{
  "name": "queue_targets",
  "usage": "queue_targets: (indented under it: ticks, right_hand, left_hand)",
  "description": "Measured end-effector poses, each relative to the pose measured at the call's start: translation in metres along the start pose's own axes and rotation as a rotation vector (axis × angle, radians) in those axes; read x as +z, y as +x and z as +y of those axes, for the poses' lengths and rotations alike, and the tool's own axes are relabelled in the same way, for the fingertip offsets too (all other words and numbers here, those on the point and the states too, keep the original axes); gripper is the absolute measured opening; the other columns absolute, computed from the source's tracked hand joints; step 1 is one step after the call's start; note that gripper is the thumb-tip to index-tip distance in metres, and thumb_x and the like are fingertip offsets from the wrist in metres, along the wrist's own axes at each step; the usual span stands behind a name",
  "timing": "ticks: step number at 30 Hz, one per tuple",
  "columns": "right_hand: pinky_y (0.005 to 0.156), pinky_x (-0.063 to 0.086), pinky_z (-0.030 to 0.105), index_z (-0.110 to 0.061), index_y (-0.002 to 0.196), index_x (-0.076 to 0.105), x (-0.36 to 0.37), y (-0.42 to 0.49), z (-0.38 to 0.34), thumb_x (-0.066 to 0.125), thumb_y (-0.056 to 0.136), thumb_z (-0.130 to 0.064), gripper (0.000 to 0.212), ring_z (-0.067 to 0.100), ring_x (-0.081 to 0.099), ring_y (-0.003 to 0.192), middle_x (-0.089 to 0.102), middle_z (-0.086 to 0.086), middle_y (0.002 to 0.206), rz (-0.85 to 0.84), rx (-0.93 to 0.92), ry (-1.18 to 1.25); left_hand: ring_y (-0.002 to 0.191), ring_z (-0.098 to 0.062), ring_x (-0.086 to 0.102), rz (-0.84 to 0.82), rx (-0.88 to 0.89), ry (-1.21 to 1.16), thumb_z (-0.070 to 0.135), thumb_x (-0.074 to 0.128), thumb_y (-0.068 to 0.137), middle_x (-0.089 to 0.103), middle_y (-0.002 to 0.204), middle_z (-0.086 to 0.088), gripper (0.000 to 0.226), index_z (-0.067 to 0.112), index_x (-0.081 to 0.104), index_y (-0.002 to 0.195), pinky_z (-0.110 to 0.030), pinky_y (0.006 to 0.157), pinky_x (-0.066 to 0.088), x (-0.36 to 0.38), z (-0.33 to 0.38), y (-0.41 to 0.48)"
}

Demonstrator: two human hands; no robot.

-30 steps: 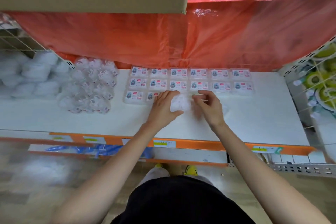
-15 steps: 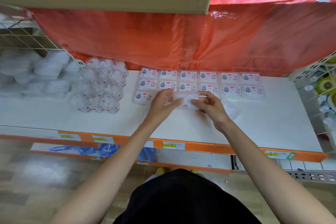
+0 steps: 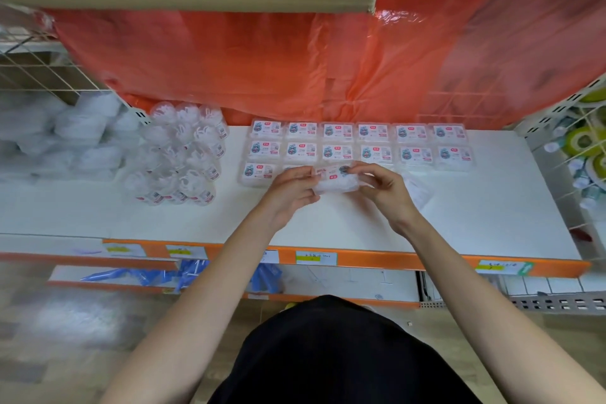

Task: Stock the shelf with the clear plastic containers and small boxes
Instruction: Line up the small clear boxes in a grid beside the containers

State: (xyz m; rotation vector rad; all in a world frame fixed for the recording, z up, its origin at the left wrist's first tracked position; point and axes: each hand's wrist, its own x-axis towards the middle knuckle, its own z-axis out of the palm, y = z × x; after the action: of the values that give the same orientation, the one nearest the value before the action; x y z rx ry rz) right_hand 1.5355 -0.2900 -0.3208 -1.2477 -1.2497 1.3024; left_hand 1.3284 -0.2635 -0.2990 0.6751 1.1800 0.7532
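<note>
Over the white shelf [image 3: 459, 223], before orange sheeting [image 3: 295, 69], both hands [image 3: 290, 188] [image 3: 383, 188] pinch one small box [image 3: 334, 180].

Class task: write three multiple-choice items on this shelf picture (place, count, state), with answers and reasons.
1. The round clear plastic containers stand where, relative to the flat labelled clear plastic boxes? A left; B right; C on top.
2. How many boxes form the back row? A four; B six; C nine.
3. The nearest box is: A lying in a row; B held by the left hand and right hand; C stacked on another.
Answers: 1 A, they stand left of the rows. 2 B, six boxes sit side by side. 3 B, fingers of both hands pinch its ends.
</note>
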Motion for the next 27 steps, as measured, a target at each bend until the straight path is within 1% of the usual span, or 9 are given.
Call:
queue_targets:
  ticks: [3, 6, 8, 11, 14, 17, 20, 23, 27]
  right_hand:
    - [0.083, 0.053, 0.023, -0.016, 0.112, 0.066, 0.002, -0.001, -0.005, 0.05, 0.09, 0.013, 0.04, 0.011, 0.067, 0.103, 0.069, 0.0, 0.116, 0.051, 0.143, 0.08]
    - [0.074, 0.052, 0.021, -0.017, 0.122, 0.061, 0.004, 0.003, -0.009, 0.056, 0.097, -0.013, 0.026, 0.017, 0.067, 0.095, 0.07, 0.009, 0.114, 0.1, 0.312, 0.112]
    - [0.07, 0.051, 0.02, -0.017, 0.122, 0.06, 0.008, 0.006, -0.014, 0.064, 0.095, -0.028, 0.029, 0.014, 0.067, 0.087, 0.072, 0.008, 0.109, 0.088, 0.375, 0.083]
    - [0.065, 0.051, 0.016, -0.014, 0.121, 0.061, 0.014, 0.006, -0.02, 0.069, 0.092, -0.023, 0.032, 0.013, 0.066, 0.079, 0.073, 0.005, 0.096, 0.032, 0.401, 0.058]
    - [0.067, 0.051, 0.019, -0.013, 0.12, 0.063, 0.015, 0.005, -0.019, 0.07, 0.09, -0.016, 0.031, 0.015, 0.065, 0.082, 0.073, 0.008, 0.095, 0.0, 0.416, 0.056]
    - [0.066, 0.051, 0.017, -0.014, 0.12, 0.061, 0.016, 0.003, -0.016, 0.069, 0.089, -0.012, 0.032, 0.011, 0.067, 0.078, 0.074, 0.008, 0.095, 0.053, 0.434, 0.118]
    - [0.077, 0.052, 0.025, -0.013, 0.122, 0.056, 0.015, 0.001, -0.01, 0.068, 0.088, -0.006, 0.037, 0.021, 0.068, 0.088, 0.074, 0.011, 0.102, 0.085, 0.441, 0.215]
    - [0.079, 0.056, 0.027, -0.007, 0.124, 0.053, 0.016, -0.002, -0.007, 0.066, 0.088, 0.0, 0.038, 0.023, 0.072, 0.095, 0.073, 0.015, 0.109, 0.071, 0.458, 0.308]
    - [0.085, 0.057, 0.029, -0.007, 0.124, 0.051, 0.016, -0.006, -0.002, 0.07, 0.086, -0.001, 0.042, 0.023, 0.072, 0.096, 0.07, 0.018, 0.113, 0.056, 0.452, 0.263]
  left_hand:
    - [0.088, -0.014, 0.064, 0.013, 0.089, -0.004, 0.002, 0.066, 0.089, 0.064, 0.101, -0.003, 0.031, 0.01, 0.061, 0.119, -0.026, 0.08, 0.054, -0.003, -0.004, -0.001]
    - [0.089, -0.013, 0.062, 0.02, 0.113, 0.038, 0.0, 0.064, 0.09, 0.066, 0.101, -0.003, 0.036, 0.008, 0.06, 0.124, -0.023, 0.076, 0.052, -0.002, -0.002, -0.002]
    - [0.094, -0.015, 0.063, -0.009, 0.117, 0.077, 0.001, 0.063, 0.091, 0.068, 0.108, -0.006, 0.035, 0.009, 0.061, 0.125, -0.025, 0.079, 0.051, -0.003, 0.0, -0.002]
    - [0.105, -0.018, 0.064, -0.047, 0.127, 0.182, 0.004, 0.061, 0.092, 0.07, 0.112, -0.005, 0.033, 0.015, 0.063, 0.124, -0.031, 0.089, 0.05, -0.003, 0.0, -0.002]
    - [0.11, -0.02, 0.063, -0.018, 0.14, 0.252, 0.007, 0.058, 0.094, 0.069, 0.115, -0.004, 0.031, 0.019, 0.063, 0.123, -0.035, 0.094, 0.049, -0.002, -0.002, -0.003]
    - [0.11, -0.019, 0.063, 0.032, 0.123, 0.225, 0.019, 0.061, 0.095, 0.067, 0.119, -0.005, 0.029, 0.016, 0.062, 0.124, -0.034, 0.088, 0.051, -0.002, -0.006, -0.005]
    - [0.109, -0.018, 0.064, 0.04, 0.105, 0.235, 0.028, 0.064, 0.093, 0.066, 0.12, -0.002, 0.033, 0.019, 0.059, 0.124, -0.029, 0.083, 0.049, -0.002, -0.012, -0.008]
    - [0.101, -0.016, 0.068, -0.005, 0.083, 0.239, 0.026, 0.064, 0.094, 0.068, 0.11, 0.005, 0.031, 0.02, 0.058, 0.123, -0.031, 0.084, 0.049, 0.002, -0.018, -0.011]
    - [0.086, -0.014, 0.068, -0.018, 0.1, 0.244, 0.015, 0.061, 0.095, 0.069, 0.108, 0.001, 0.021, 0.02, 0.059, 0.115, -0.028, 0.077, 0.051, 0.007, -0.02, -0.01]
